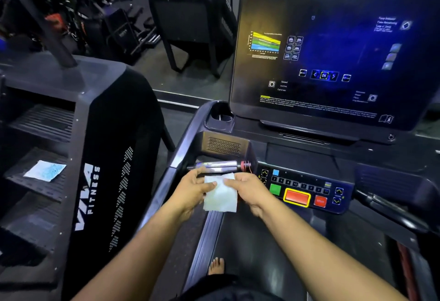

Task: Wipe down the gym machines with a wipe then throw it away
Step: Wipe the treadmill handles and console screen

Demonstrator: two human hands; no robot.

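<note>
Two hands pinching wipe (221, 195) top corners, long axis hanging downward

A blue-patterned packet (45, 171) lies on the neighbouring stair machine's step (35, 181).

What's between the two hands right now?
The white wipe, pinched at its top corners by the left hand and right hand. The head view shows it.

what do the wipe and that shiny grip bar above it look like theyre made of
The wipe: thin white nonwoven cloth or paper, matte, limp where both hands pinch it. The grip bar: probably polished metal, judging by its mirror-like reflections, though chromed plastic is possible.
</note>
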